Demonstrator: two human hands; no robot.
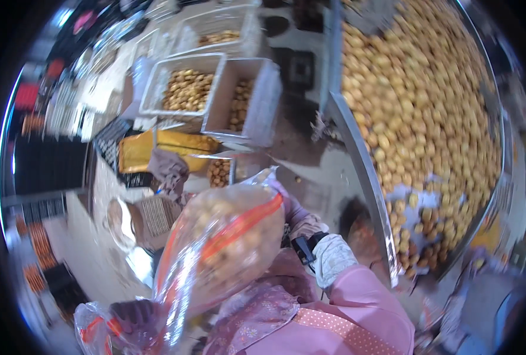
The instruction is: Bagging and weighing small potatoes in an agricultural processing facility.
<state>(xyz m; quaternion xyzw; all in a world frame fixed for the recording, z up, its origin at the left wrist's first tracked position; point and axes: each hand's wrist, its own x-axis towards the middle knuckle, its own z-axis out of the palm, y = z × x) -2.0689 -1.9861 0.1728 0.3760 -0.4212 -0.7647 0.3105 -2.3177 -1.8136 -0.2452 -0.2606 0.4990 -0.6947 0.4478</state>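
A large clear plastic bag (pixel 224 248) with red stripes hangs tilted in front of me, bulging with round tan pieces whose exact kind I cannot tell. My left hand (pixel 135 319), in a dark purple glove, is closed on the bag's gathered lower-left end. At its upper-right corner my right hand (pixel 292 207), in a mauve glove, grips the bag; part of that hand is hidden behind the plastic. A black strap-like device (pixel 305 248) sits on my right wrist.
To the right, a metal-edged table (pixel 360 160) bears a heap of round tan pieces (pixel 422 112). Ahead stand white bins (pixel 215 65) of similar pieces, a yellow sack (pixel 162 148) and a small tub (pixel 232 171). A round white container (pixel 121 223) stands left.
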